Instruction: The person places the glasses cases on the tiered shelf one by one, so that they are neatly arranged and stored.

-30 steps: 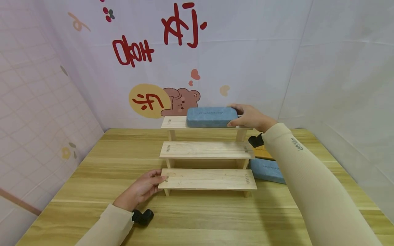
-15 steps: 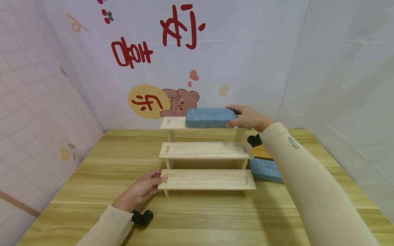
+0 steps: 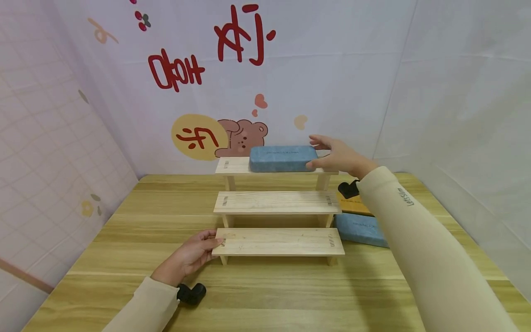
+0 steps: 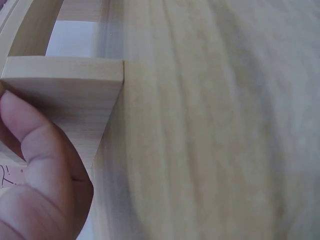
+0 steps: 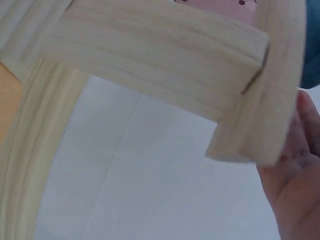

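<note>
A three-step wooden display stand [image 3: 278, 242] stands on the table. On its top step, right of the middle, lies a blue glasses case [image 3: 283, 158] with small dark lettering. My left hand [image 3: 192, 253] grips the left end of the lowest step, thumb on top and fingers below; in the left wrist view its curled fingers [image 4: 40, 155] are at the step. My right hand [image 3: 338, 157] is spread at the case's right end, the thumb close to its front corner and the fingers raised off it. Only an edge of the case [image 5: 312, 45] shows in the right wrist view.
Right of the stand, a second blue case [image 3: 360, 229] lies on the table, partly behind my right sleeve. A yellow-orange case [image 3: 353, 206] lies behind it. White printed cloth walls [image 3: 332, 69] enclose the wooden table [image 3: 265, 295] at the back and sides.
My right hand has let go of the blue glasses case: its fingers have spread and lifted, and it has shifted slightly right. The case stays on the top step. My left hand keeps its grip.
</note>
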